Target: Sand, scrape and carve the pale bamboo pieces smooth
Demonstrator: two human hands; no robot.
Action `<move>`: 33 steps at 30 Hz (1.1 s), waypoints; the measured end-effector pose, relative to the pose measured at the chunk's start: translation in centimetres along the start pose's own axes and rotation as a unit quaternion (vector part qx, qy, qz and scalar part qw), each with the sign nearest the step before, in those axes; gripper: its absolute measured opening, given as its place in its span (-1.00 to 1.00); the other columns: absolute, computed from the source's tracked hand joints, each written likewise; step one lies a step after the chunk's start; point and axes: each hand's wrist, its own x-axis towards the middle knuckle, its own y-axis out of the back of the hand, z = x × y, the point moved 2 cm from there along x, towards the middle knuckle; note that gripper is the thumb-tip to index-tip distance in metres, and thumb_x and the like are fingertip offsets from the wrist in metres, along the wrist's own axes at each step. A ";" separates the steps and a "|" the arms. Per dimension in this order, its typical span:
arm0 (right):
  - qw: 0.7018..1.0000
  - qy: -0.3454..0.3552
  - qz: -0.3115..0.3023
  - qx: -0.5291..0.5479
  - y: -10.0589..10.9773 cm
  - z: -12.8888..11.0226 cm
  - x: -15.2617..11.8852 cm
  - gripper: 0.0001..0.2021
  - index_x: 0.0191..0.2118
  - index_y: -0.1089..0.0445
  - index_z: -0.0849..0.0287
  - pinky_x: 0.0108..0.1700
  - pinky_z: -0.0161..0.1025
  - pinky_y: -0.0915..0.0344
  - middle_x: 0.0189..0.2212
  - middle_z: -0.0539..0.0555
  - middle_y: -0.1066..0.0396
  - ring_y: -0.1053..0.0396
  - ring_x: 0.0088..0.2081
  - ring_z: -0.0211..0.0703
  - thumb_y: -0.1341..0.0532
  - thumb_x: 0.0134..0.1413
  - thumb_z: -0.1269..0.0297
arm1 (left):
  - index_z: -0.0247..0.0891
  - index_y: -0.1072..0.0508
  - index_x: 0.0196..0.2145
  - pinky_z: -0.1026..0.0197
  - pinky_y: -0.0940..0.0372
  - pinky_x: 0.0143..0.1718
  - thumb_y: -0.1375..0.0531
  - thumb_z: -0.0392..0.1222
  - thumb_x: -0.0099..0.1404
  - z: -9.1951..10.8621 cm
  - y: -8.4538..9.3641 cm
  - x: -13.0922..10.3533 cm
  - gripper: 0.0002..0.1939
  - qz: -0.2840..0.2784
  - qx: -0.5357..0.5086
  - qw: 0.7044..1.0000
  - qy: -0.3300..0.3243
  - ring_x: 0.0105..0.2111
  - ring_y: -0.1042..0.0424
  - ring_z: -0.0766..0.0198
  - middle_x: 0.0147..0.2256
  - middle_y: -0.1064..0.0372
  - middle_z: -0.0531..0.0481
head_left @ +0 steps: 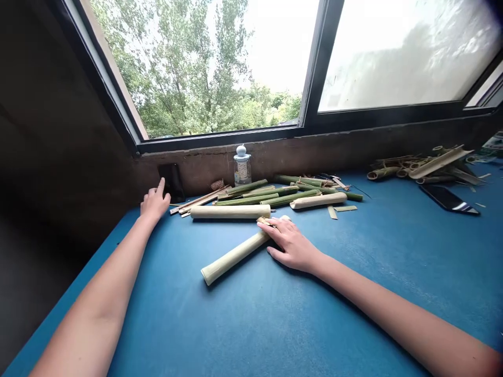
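My left hand is stretched far forward, its index finger extended onto the dark screen of a phone that leans against the wall. That hand holds nothing. My right hand lies across the upper right end of a pale bamboo tube, its fingers spread and the thumb apart. Part of the tube and some small brownish scraps are hidden beneath these fingers. Just behind lies another pale bamboo tube. Beyond it are several green bamboo pieces and a pale split piece.
A lidded glass jar stands against the wall below the window. At the right are a heap of bamboo offcuts and a flat dark object. Thin wooden strips lie near the phone. All rest on a blue tabletop.
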 end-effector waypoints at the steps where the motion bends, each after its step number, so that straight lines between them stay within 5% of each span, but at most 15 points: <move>1: 1.000 0.003 -0.003 0.006 0.1 0.1 0.0 -0.32 0.40 -0.09 0.03 0.37 0.30 0.06 0.31 0.22 -0.21 -0.15 0.31 0.19 -0.18 0.16 0.29 | -0.10 0.16 0.47 -0.31 -0.18 0.11 0.09 0.06 0.40 0.0 -0.3 0.3 -0.25 -0.004 0.003 1.000 0.002 0.18 -0.22 -0.35 0.28 -0.11 -0.38; 7: 0.999 0.030 0.004 0.037 0.3 0.4 0.0 -0.16 0.38 -0.09 0.05 0.36 0.32 0.04 0.41 0.23 0.00 -0.04 0.38 0.19 -0.10 -0.11 0.55 | -0.14 0.10 0.46 -0.25 -0.20 0.08 0.11 0.01 0.39 0.3 -0.7 0.6 -0.27 0.008 0.012 1.000 -0.002 0.12 -0.27 -0.30 0.19 -0.21 -0.40; 12: 0.996 0.037 0.035 0.078 0.6 0.6 -0.3 -0.26 0.25 -0.26 0.06 0.32 0.18 -0.15 0.38 0.20 -0.04 -0.12 0.34 0.12 -0.05 -0.12 0.65 | -0.26 -0.20 0.35 -0.22 -0.13 0.18 0.07 -0.08 0.34 0.4 -0.2 -2.8 -0.34 0.006 0.012 0.998 -0.057 0.19 -0.20 -0.28 0.22 -0.19 -0.35; 16: 0.982 -0.004 0.117 0.150 0.9 0.7 -0.3 -0.58 0.13 -0.30 0.02 0.26 0.06 -0.27 0.21 0.16 -0.29 -0.29 0.24 0.01 -0.07 0.19 0.49 | -0.28 -0.46 0.09 0.09 -0.23 0.16 0.10 -0.05 0.40 1.9 0.8 -9.7 -0.50 -0.060 -0.025 0.989 -0.132 0.11 -0.35 0.03 0.10 -0.40 -0.17; 20: 0.968 -0.081 0.181 0.151 0.9 1.7 -0.3 -0.70 0.16 -0.22 0.05 0.07 -0.05 -0.44 0.03 0.16 -0.44 -0.47 0.02 -0.02 -0.03 0.38 0.21 | -0.20 -0.44 0.06 0.16 -0.34 -0.04 0.16 0.08 0.50 5.6 1.7 -20.3 -0.49 -0.160 -0.110 0.938 -0.288 -0.04 -0.46 0.15 -0.02 -0.49 -0.09; 23: 0.963 -0.135 0.194 0.128 1.2 4.0 -0.3 -0.65 0.17 -0.23 0.09 0.08 -0.02 -0.42 0.04 0.20 -0.43 -0.45 0.04 0.01 0.05 0.42 0.11 | -0.20 -0.30 0.22 0.07 -0.31 -0.03 -0.06 0.05 0.43 8.4 2.2 -26.7 -0.51 -0.060 -0.039 0.851 -0.521 -0.08 -0.46 0.08 -0.01 -0.47 -0.15; 25: 0.967 -0.154 0.175 0.100 1.5 5.7 -0.4 -0.59 0.15 -0.30 0.14 0.27 0.16 -0.23 0.17 0.27 -0.33 -0.29 0.22 0.14 0.06 0.40 0.05 | -0.18 -0.33 0.17 0.08 -0.31 -0.15 -0.09 -0.11 0.42 9.5 2.4 -28.7 -0.61 0.018 0.003 0.804 -0.594 -0.22 -0.46 0.12 -0.13 -0.50 -0.12; 27: 0.975 -0.163 0.134 0.071 1.6 7.0 -0.5 -0.52 0.17 -0.33 0.20 0.37 0.34 0.09 0.31 0.34 -0.16 -0.02 0.38 0.30 0.03 0.36 0.01 | -0.21 -0.35 0.10 0.13 -0.27 -0.33 -0.06 -0.19 0.41 9.9 2.5 -28.9 -0.67 0.046 -0.003 0.794 -0.606 -0.38 -0.40 0.19 -0.28 -0.46 -0.07; 30: 0.989 -0.134 0.035 0.052 1.7 7.1 -0.9 -0.40 0.31 -0.26 0.17 0.42 0.31 0.26 0.43 0.27 0.03 0.17 0.45 0.30 -0.12 0.25 -0.02 | -0.24 -0.30 0.12 0.20 -0.21 -0.45 -0.04 -0.21 0.43 9.5 2.1 -27.9 -0.67 0.003 -0.062 0.815 -0.576 -0.46 -0.33 0.25 -0.34 -0.38 -0.01; 33: 0.992 -0.071 -0.096 0.051 1.9 5.3 -1.5 -0.18 0.48 0.11 0.09 0.45 0.16 0.22 0.49 0.14 0.25 0.31 0.48 0.15 -0.20 0.18 0.12 | -0.22 -0.24 0.16 0.25 -0.23 -0.40 -0.03 -0.21 0.45 9.0 1.6 -27.2 -0.65 -0.049 -0.106 0.836 -0.536 -0.41 -0.36 0.28 -0.29 -0.38 0.00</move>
